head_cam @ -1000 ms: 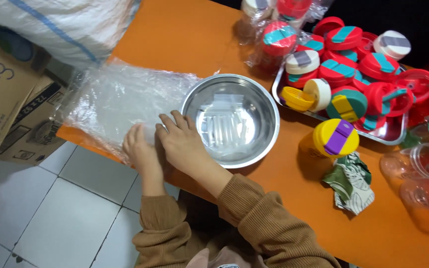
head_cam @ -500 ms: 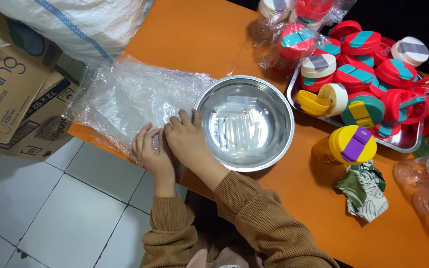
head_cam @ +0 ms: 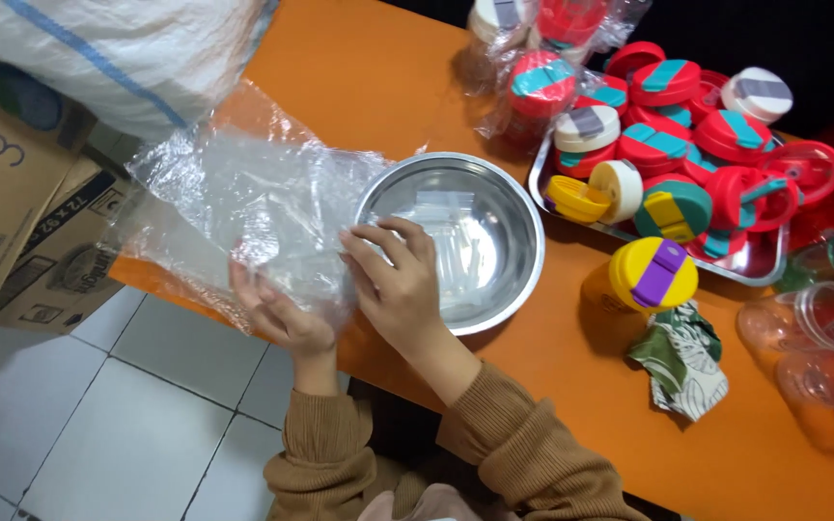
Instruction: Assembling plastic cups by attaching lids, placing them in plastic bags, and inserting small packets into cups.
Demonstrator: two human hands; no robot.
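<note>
2 bare hands, left hand, right hand, no rings or watch visible, long brown knit sleeves, ribbed cuffs at both wrists, soft folds along the forearms

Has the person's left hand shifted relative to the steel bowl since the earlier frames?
Yes. The left hand was beside the right hand near the steel bowl rim; now it sits farther left, away from the bowl, under the clear plastic bag.
</note>
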